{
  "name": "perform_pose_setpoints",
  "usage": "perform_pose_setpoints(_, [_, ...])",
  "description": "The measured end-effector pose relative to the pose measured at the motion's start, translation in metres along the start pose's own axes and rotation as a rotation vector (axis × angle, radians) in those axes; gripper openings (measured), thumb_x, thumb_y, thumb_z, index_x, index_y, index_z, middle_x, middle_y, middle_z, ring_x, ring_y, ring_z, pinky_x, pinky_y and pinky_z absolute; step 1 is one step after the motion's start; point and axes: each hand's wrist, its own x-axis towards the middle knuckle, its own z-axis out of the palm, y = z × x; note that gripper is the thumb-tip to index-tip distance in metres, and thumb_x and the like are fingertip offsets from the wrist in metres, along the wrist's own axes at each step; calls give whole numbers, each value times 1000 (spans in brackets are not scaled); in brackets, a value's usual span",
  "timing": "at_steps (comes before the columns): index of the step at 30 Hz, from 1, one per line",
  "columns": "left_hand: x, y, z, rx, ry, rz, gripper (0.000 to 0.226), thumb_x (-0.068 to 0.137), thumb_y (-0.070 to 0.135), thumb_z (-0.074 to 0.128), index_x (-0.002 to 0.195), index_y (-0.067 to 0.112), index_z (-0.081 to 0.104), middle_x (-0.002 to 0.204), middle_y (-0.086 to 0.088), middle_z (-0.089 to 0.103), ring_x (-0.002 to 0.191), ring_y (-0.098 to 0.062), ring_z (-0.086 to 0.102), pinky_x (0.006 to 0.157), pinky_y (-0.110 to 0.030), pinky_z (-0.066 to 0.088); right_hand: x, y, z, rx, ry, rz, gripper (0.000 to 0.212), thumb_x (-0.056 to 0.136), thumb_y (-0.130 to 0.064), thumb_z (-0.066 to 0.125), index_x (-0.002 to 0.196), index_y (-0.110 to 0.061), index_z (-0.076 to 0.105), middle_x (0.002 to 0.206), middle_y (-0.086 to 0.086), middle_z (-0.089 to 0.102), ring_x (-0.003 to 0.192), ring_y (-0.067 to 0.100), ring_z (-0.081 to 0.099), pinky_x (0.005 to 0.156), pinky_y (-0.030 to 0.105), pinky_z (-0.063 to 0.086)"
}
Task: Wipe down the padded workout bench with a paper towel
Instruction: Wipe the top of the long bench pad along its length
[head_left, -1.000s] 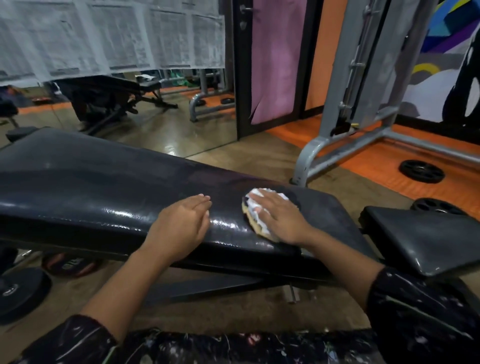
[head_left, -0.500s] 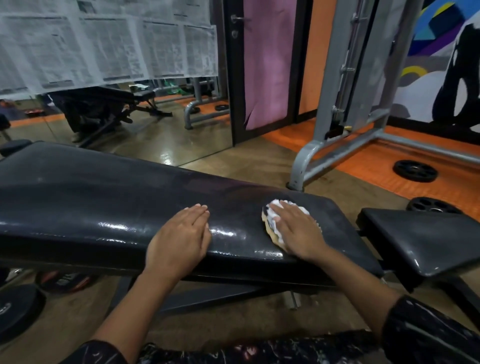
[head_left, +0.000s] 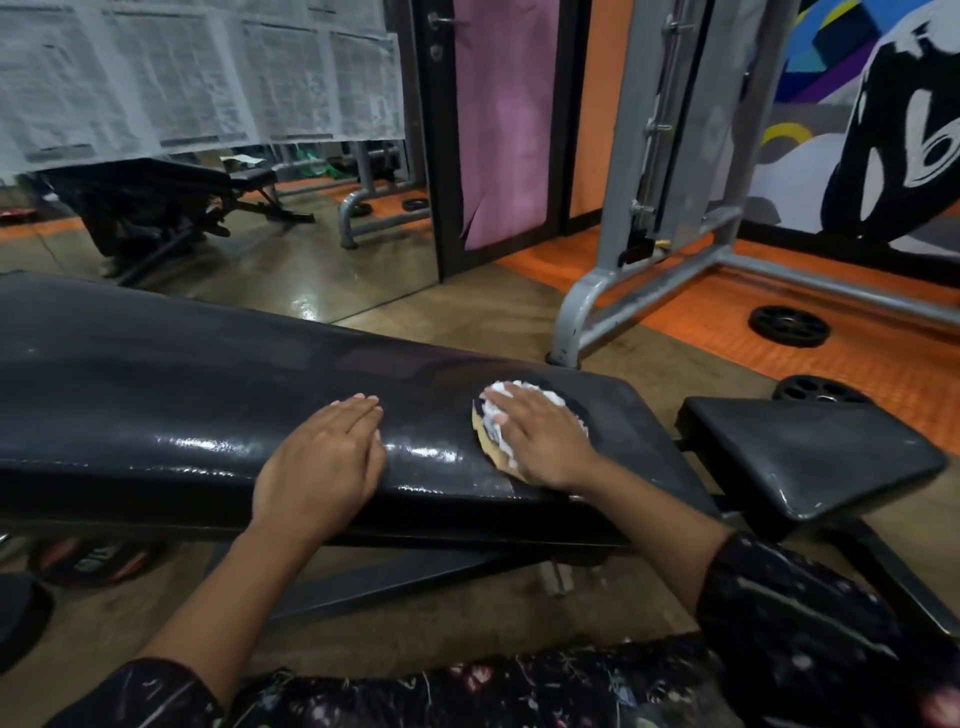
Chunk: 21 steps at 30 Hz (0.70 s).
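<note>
Long black bench pad (head_left: 182, 384) left of left hand (head_left: 324, 462) lies bare; rightward, right hand (head_left: 545, 441) on paper towel (head_left: 493, 415) blocks, seat pad (head_left: 800, 457) just beyond a gap.

Left hand (head_left: 324, 462) and right hand (head_left: 540, 441) lie flat, fingers straight.

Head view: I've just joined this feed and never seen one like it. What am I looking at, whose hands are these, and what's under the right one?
There is no robot here. A camera worn on a person's head looks forward and down, so the arms reaching in from the bottom are the wearer's own. The left hand rests flat on the black padded bench. The right hand presses a crumpled white paper towel onto the pad with straight fingers. Beyond stand a mirror, a grey metal rack and weight plates on the floor.
</note>
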Motion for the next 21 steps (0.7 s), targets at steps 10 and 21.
perform_pose_setpoints(10, [1,2,-4,-11,1,6,48,86,25,36,109,0,69,114,-14,68,108,-24,65,102,-29,35,-45,-72,9,-2,16,-244,54,96,-50,15,149,-39,19,159,-8,19,148,14,7,116,39,6])
perform_pose_setpoints(21, [1,3,-5,-11,-35,11,51,88,29,32,114,1,67,118,-13,67,111,-22,63,102,-34,42,25,-81,10,11,3,-5,50,99,-40,22,147,-29,29,158,-1,25,146,22,18,117,46,13])
